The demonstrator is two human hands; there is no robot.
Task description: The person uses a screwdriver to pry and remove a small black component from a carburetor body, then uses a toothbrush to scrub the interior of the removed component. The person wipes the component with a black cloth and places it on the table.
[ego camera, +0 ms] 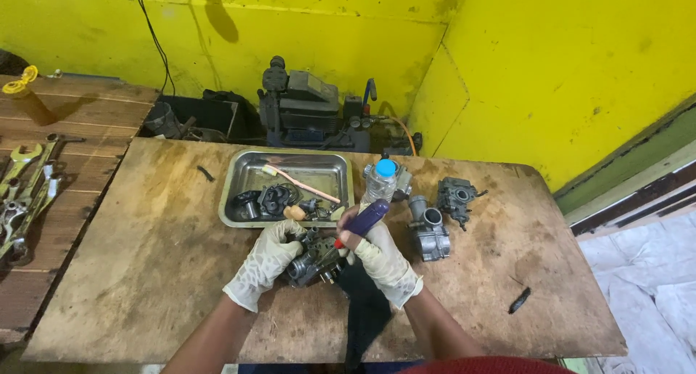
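My left hand (267, 261), in a pale glove, grips a dark metal carburetor (313, 258) just above the wooden table (145, 272). Gloved as well, my right hand (383, 256) holds a screwdriver (362, 220) with a purple handle and a red collar; its tip points down-left into the carburetor. A black cloth (362, 309) lies under and in front of the carburetor.
A steel tray (239, 178) behind my hands holds small parts and a toothbrush (299, 183). A clear bottle with a blue cap (381, 182) and two more carburetors (429, 229) (457, 197) sit to the right. Wrenches (25, 192) lie at far left. A compressor (304, 113) stands by the yellow wall.
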